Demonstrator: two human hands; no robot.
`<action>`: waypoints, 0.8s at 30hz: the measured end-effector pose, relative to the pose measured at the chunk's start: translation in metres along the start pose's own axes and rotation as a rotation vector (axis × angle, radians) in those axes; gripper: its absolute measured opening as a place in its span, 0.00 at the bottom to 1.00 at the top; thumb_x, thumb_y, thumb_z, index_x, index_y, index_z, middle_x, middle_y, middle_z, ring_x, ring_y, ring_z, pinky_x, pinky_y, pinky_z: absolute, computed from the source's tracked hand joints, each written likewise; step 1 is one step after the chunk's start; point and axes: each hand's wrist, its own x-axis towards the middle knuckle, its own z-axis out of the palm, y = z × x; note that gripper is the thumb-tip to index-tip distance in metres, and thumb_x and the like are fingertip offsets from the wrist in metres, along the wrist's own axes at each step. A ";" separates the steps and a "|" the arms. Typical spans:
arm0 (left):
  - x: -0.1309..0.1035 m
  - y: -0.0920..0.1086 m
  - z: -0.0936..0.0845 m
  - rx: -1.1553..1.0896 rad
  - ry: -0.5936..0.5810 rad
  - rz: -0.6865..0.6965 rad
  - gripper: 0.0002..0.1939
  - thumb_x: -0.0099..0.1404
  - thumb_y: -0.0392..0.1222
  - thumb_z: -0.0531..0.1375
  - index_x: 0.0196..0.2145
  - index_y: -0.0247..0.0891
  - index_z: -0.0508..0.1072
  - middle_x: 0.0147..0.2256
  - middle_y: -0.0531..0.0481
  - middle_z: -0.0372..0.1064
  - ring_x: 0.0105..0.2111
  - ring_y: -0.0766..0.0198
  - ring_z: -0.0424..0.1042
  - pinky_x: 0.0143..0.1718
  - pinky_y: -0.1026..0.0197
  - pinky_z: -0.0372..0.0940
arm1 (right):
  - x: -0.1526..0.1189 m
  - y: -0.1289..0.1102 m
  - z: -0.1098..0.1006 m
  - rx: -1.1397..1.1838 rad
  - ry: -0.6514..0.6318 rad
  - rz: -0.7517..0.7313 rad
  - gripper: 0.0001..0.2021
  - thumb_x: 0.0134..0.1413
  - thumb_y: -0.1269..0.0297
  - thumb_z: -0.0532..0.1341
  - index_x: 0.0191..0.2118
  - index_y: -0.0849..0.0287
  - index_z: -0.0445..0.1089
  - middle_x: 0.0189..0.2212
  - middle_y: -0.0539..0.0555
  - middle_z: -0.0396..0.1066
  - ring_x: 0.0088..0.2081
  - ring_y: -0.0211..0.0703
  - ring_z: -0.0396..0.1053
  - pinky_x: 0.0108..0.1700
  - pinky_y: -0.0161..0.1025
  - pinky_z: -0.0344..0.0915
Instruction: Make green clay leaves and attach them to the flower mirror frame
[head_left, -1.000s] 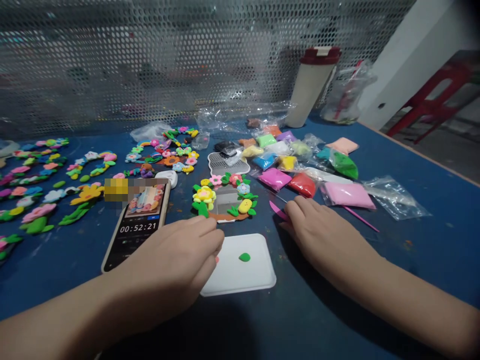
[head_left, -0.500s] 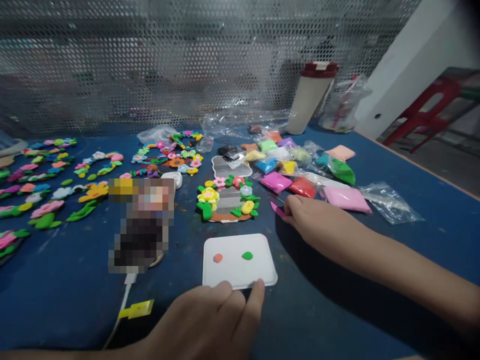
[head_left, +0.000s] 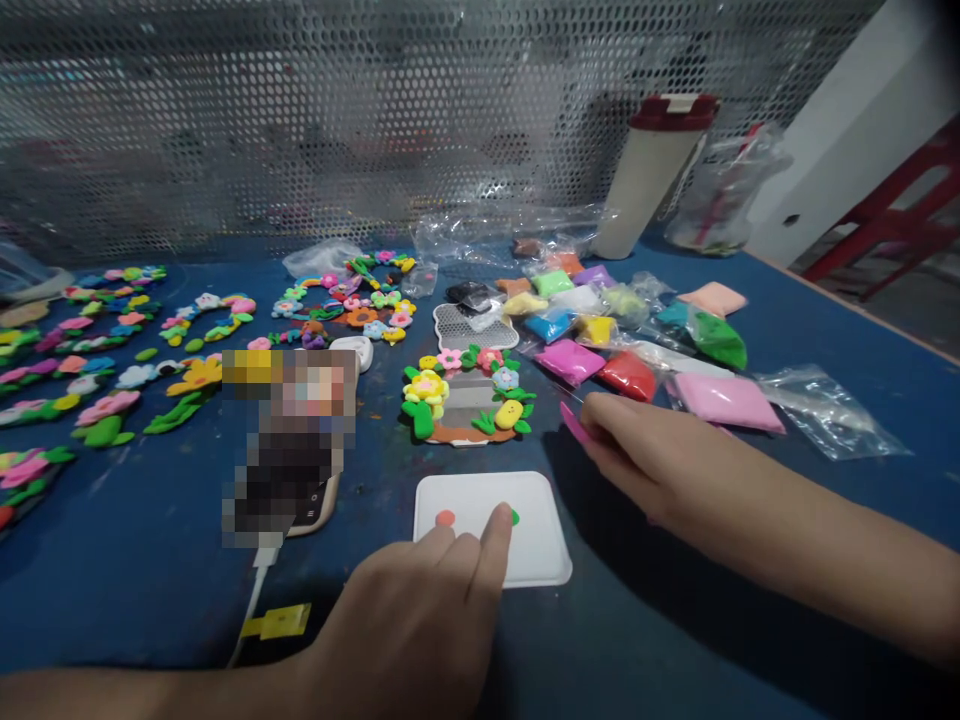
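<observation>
A white board [head_left: 540, 545] lies on the blue table, with a coral clay piece [head_left: 445, 518] on its left and a green clay piece [head_left: 515, 517] on its right. My left hand [head_left: 420, 610] reaches over the board's front edge, its index finger extended at the green piece and partly covering it; the other fingers are curled. My right hand [head_left: 637, 445] is closed around a pink tool [head_left: 574, 424] with a thin tip, beside a clay-flower frame [head_left: 427, 390]. That frame lies just behind the board.
Packets of coloured clay [head_left: 570, 362] spread behind my right hand. A phone [head_left: 322, 505] with a white cable [head_left: 261, 585] lies left of the board. Flower-decorated rings [head_left: 206, 318] fill the far left. A tumbler [head_left: 656, 180] stands by the perforated metal panel [head_left: 300, 130].
My left hand has moved forward over the board, its index finger now covering part of the green piece. The view has shifted slightly; my right hand still holds the pink tool.
</observation>
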 end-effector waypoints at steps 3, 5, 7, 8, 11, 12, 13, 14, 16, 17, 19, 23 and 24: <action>-0.003 -0.001 0.001 -0.005 0.016 0.016 0.23 0.59 0.23 0.44 0.50 0.25 0.65 0.33 0.46 0.75 0.31 0.59 0.75 0.24 0.60 0.68 | -0.007 -0.017 0.000 0.319 -0.109 -0.130 0.09 0.64 0.68 0.48 0.33 0.57 0.61 0.27 0.50 0.69 0.24 0.37 0.65 0.26 0.34 0.58; -0.005 -0.003 0.003 -0.014 -0.001 0.032 0.22 0.61 0.24 0.43 0.52 0.24 0.62 0.33 0.45 0.75 0.31 0.59 0.76 0.24 0.60 0.68 | -0.009 -0.026 0.004 0.387 -0.147 -0.200 0.10 0.63 0.70 0.48 0.31 0.57 0.62 0.27 0.51 0.69 0.24 0.37 0.64 0.26 0.33 0.59; -0.007 -0.005 0.003 -0.011 -0.044 0.036 0.22 0.63 0.26 0.43 0.55 0.24 0.59 0.35 0.45 0.75 0.32 0.59 0.76 0.25 0.60 0.68 | -0.011 -0.029 0.010 0.397 -0.149 -0.205 0.09 0.62 0.70 0.49 0.31 0.58 0.63 0.28 0.52 0.68 0.25 0.39 0.64 0.27 0.34 0.61; -0.008 -0.005 0.003 -0.008 -0.066 0.035 0.23 0.64 0.26 0.43 0.56 0.24 0.57 0.36 0.45 0.75 0.33 0.59 0.76 0.25 0.60 0.68 | -0.011 -0.029 0.012 0.402 -0.139 -0.186 0.09 0.62 0.71 0.50 0.32 0.58 0.63 0.28 0.52 0.67 0.26 0.40 0.64 0.28 0.35 0.62; -0.008 -0.006 0.002 -0.012 -0.109 0.022 0.24 0.64 0.26 0.44 0.58 0.25 0.55 0.35 0.45 0.75 0.33 0.60 0.75 0.26 0.61 0.67 | -0.012 -0.026 0.017 0.464 -0.087 -0.128 0.09 0.63 0.71 0.49 0.33 0.59 0.65 0.31 0.53 0.66 0.28 0.40 0.64 0.31 0.37 0.63; -0.008 -0.007 0.002 -0.017 -0.113 0.021 0.24 0.64 0.26 0.44 0.58 0.25 0.55 0.35 0.46 0.75 0.32 0.61 0.75 0.25 0.62 0.67 | -0.013 -0.025 0.017 0.491 -0.066 -0.115 0.10 0.63 0.70 0.50 0.33 0.59 0.65 0.32 0.54 0.65 0.29 0.40 0.64 0.32 0.37 0.63; -0.007 -0.007 0.002 -0.024 -0.112 0.020 0.24 0.64 0.26 0.44 0.58 0.25 0.55 0.34 0.46 0.74 0.31 0.61 0.75 0.25 0.62 0.67 | -0.014 -0.024 0.017 0.514 -0.051 -0.105 0.09 0.63 0.70 0.50 0.33 0.58 0.66 0.33 0.54 0.65 0.30 0.40 0.65 0.33 0.37 0.63; -0.007 -0.007 0.002 -0.029 -0.111 0.014 0.24 0.64 0.26 0.43 0.58 0.25 0.55 0.32 0.47 0.74 0.30 0.61 0.75 0.25 0.61 0.67 | -0.014 -0.023 0.016 0.532 -0.040 -0.098 0.09 0.63 0.70 0.51 0.34 0.58 0.66 0.33 0.53 0.65 0.30 0.40 0.65 0.33 0.36 0.63; -0.006 -0.007 0.002 -0.040 -0.095 0.007 0.23 0.64 0.25 0.42 0.57 0.25 0.56 0.31 0.48 0.74 0.29 0.61 0.75 0.23 0.61 0.67 | -0.014 -0.022 0.016 0.548 -0.022 -0.088 0.08 0.62 0.70 0.52 0.34 0.58 0.67 0.32 0.53 0.66 0.31 0.40 0.65 0.34 0.36 0.63; -0.005 -0.007 0.002 -0.044 -0.086 0.006 0.23 0.64 0.25 0.42 0.56 0.24 0.57 0.30 0.48 0.73 0.28 0.61 0.75 0.22 0.60 0.67 | -0.014 -0.022 0.015 0.550 -0.017 -0.081 0.08 0.62 0.69 0.52 0.34 0.57 0.67 0.31 0.52 0.66 0.31 0.40 0.65 0.33 0.36 0.63; -0.005 -0.007 0.002 -0.049 -0.057 0.010 0.22 0.65 0.24 0.41 0.55 0.24 0.58 0.28 0.50 0.73 0.27 0.62 0.75 0.21 0.60 0.66 | -0.013 -0.022 0.015 0.559 -0.008 -0.068 0.07 0.62 0.69 0.53 0.33 0.57 0.67 0.31 0.52 0.67 0.31 0.40 0.65 0.33 0.35 0.62; -0.007 -0.002 0.000 -0.027 0.056 0.028 0.18 0.69 0.28 0.41 0.50 0.28 0.64 0.27 0.53 0.73 0.27 0.64 0.74 0.23 0.60 0.65 | -0.014 -0.026 0.017 0.591 -0.020 -0.033 0.07 0.61 0.68 0.53 0.33 0.58 0.66 0.29 0.51 0.67 0.29 0.39 0.64 0.32 0.35 0.61; -0.008 -0.001 -0.001 -0.022 0.100 0.028 0.17 0.70 0.28 0.41 0.48 0.30 0.65 0.27 0.54 0.73 0.27 0.65 0.74 0.24 0.60 0.65 | -0.015 -0.028 0.017 0.587 -0.025 -0.028 0.07 0.61 0.68 0.53 0.32 0.58 0.66 0.29 0.51 0.67 0.29 0.39 0.63 0.31 0.35 0.61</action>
